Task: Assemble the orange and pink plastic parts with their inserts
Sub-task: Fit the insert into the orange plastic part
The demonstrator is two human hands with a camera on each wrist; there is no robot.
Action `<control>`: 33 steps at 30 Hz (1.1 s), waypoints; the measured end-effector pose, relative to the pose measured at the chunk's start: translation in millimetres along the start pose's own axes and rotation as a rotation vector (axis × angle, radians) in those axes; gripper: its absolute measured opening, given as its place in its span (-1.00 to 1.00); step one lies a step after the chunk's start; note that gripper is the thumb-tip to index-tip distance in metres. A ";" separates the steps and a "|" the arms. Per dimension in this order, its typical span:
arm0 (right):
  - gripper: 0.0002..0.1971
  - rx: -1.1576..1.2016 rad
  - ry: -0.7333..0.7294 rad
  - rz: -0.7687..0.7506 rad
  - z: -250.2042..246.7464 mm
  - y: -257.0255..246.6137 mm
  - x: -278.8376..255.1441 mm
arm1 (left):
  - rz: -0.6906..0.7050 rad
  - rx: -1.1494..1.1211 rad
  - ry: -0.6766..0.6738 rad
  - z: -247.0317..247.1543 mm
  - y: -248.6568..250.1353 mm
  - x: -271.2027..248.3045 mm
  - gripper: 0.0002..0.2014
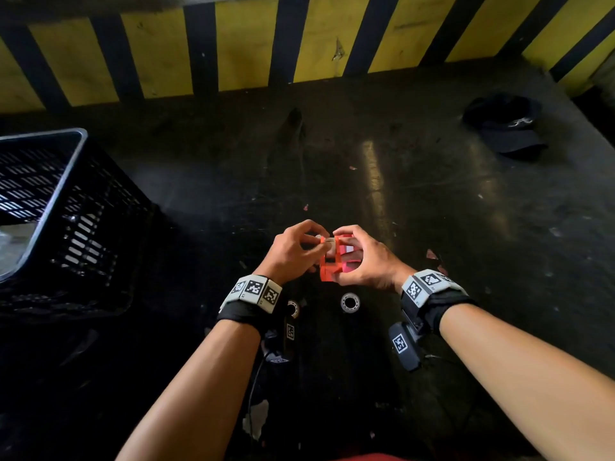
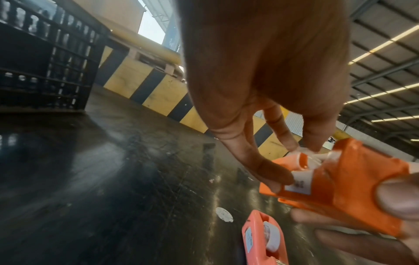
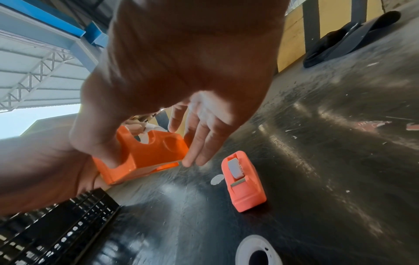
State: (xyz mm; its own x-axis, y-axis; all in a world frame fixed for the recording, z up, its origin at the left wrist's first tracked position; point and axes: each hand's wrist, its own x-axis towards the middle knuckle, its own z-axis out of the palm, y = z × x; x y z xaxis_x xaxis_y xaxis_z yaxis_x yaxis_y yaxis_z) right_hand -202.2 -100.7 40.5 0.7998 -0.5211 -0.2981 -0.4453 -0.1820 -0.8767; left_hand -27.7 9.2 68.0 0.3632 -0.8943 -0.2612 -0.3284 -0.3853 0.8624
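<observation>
Both hands hold the orange plastic part (image 1: 327, 262) above the dark table. My right hand (image 1: 342, 254) grips its body, thumb on one side and fingers on the other, as the right wrist view shows on the orange part (image 3: 158, 148). My left hand (image 2: 294, 165) pinches a white insert (image 2: 314, 158) seated at the top slot of the orange part (image 2: 353, 188). The pink part (image 3: 243, 182) lies on the table just below the hands with a white insert (image 3: 234, 169) in it; it also shows as the pink part (image 2: 256, 238).
A black slotted crate (image 1: 50, 207) stands at the left. Two white rolls (image 1: 350, 301) (image 1: 293, 307) lie near my wrists. A black cap (image 1: 509, 128) sits far right. A yellow-and-black striped barrier (image 1: 233, 44) bounds the table's back edge.
</observation>
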 end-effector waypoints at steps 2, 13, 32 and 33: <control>-0.10 -0.007 0.000 -0.003 2.0 1.8 -0.3 | -0.008 0.023 0.007 1.1 2.9 -1.5 -0.83; -0.04 -0.023 0.012 0.002 2.6 5.9 -3.4 | -0.030 0.088 -0.072 2.7 6.1 -1.4 -0.98; 0.06 0.012 -0.006 0.034 0.8 24.4 5.2 | 0.036 0.054 -0.303 -3.6 -6.0 -21.2 -0.86; 0.08 0.020 -0.011 0.036 0.1 23.5 4.9 | 0.039 0.023 -0.290 -4.0 -5.8 -21.2 -0.85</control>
State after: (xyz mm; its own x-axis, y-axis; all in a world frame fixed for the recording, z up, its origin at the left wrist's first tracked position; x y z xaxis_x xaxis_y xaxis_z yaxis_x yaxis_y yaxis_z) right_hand -208.7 -107.4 18.4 0.7876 -0.5178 -0.3340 -0.4662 -0.1463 -0.8725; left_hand -30.0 31.3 70.3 0.0865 -0.9349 -0.3442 -0.3580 -0.3516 0.8650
